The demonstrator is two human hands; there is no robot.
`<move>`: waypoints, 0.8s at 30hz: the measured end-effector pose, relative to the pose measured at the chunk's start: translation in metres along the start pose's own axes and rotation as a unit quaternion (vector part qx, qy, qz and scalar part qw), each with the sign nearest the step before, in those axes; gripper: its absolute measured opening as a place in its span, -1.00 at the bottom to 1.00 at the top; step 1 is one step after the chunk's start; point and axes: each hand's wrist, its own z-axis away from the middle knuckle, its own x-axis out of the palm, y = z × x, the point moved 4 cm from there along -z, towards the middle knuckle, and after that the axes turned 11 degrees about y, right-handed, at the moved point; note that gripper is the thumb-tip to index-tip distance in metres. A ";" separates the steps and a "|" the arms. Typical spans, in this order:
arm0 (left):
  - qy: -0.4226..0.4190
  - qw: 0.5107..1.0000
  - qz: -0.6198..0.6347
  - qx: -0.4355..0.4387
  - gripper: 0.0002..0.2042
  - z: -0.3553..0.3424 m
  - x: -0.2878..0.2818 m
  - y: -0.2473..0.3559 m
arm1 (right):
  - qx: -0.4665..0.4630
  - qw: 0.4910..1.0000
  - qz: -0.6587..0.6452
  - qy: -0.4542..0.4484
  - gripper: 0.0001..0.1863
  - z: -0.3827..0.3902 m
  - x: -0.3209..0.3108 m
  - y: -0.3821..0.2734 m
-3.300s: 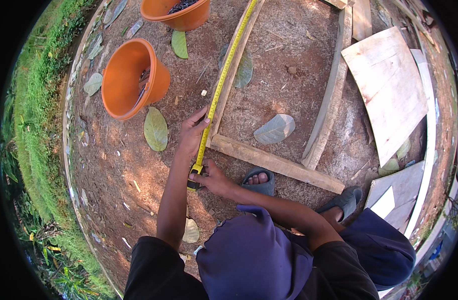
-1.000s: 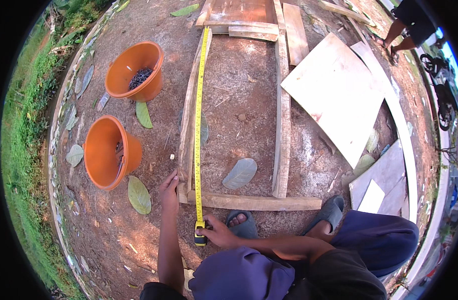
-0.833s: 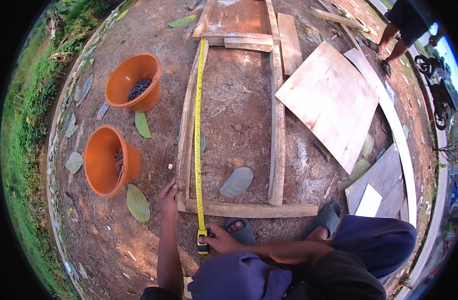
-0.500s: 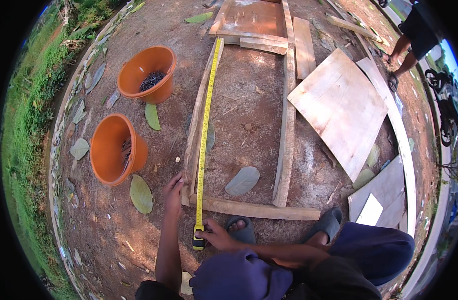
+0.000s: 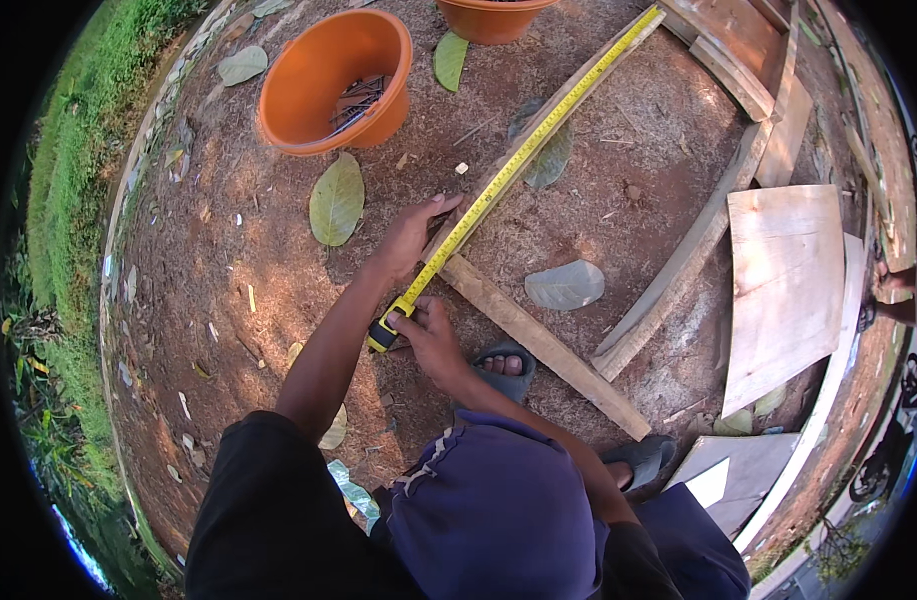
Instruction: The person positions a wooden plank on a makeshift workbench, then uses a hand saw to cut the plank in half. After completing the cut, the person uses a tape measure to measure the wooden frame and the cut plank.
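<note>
A yellow-and-black tape measure (image 5: 387,325) is in my right hand (image 5: 432,338), its fingers closed round the case. The yellow blade (image 5: 524,153) runs out along the top of a long wooden beam (image 5: 476,228) to its far end. At the beam's near end, my left hand (image 5: 411,238) grips the outer side, just left of the blade; some of its fingers are hidden. A shorter wooden piece (image 5: 539,340) meets the beam's near end at a corner. Another long beam (image 5: 684,260) on the right completes a ladder-like wooden frame on the ground.
An orange bucket (image 5: 397,110) holding loose metal pieces lies tilted left of the frame, with a second orange bucket (image 5: 494,22) beyond. Wooden boards (image 5: 784,290) lie at right. Large leaves (image 5: 566,286) are scattered about. A sandalled foot (image 5: 506,366) is near the frame's corner.
My view has turned and shifted, so the frame now slants to the upper right and the buckets sit higher. Both hands keep their places at the beam's near end, the tape still extended.
</note>
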 end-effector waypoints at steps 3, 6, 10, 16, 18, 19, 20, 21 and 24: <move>-0.026 1.000 -0.012 0.010 -0.48 0.002 0.000 0.008 | 0.010 1.000 -0.014 -0.007 -0.46 -0.011 0.007 0.004; -0.016 0.993 -0.094 0.073 -0.50 0.002 0.001 0.018 | 0.019 1.000 -0.019 -0.009 -0.48 -0.017 0.014 0.005; -0.043 0.968 -0.213 0.125 -0.53 0.003 0.003 0.023 | 0.026 0.999 -0.019 0.000 -0.49 -0.019 0.013 0.007; -0.026 0.959 -0.242 0.149 -0.49 0.003 0.003 0.023 | 0.020 1.000 -0.017 -0.003 -0.49 -0.021 0.007 0.013; -0.028 0.958 -0.245 0.149 -0.49 0.003 0.002 0.023 | 0.018 1.000 -0.015 0.002 -0.50 -0.019 0.006 0.014; -0.030 0.957 -0.247 0.149 -0.49 0.003 0.002 0.023 | 0.020 1.000 -0.012 0.000 -0.50 -0.018 0.006 0.014; -0.029 0.959 -0.242 0.148 -0.49 0.004 0.002 0.024 | 0.022 1.000 -0.010 -0.002 -0.50 -0.016 0.006 0.013; -0.031 0.960 -0.237 0.147 -0.49 0.004 0.002 0.024 | 0.024 1.000 -0.008 -0.002 -0.51 -0.015 0.006 0.013; -0.032 0.962 -0.233 0.141 -0.49 0.004 0.005 0.026 | 0.023 1.000 -0.007 -0.006 -0.52 -0.016 0.005 0.014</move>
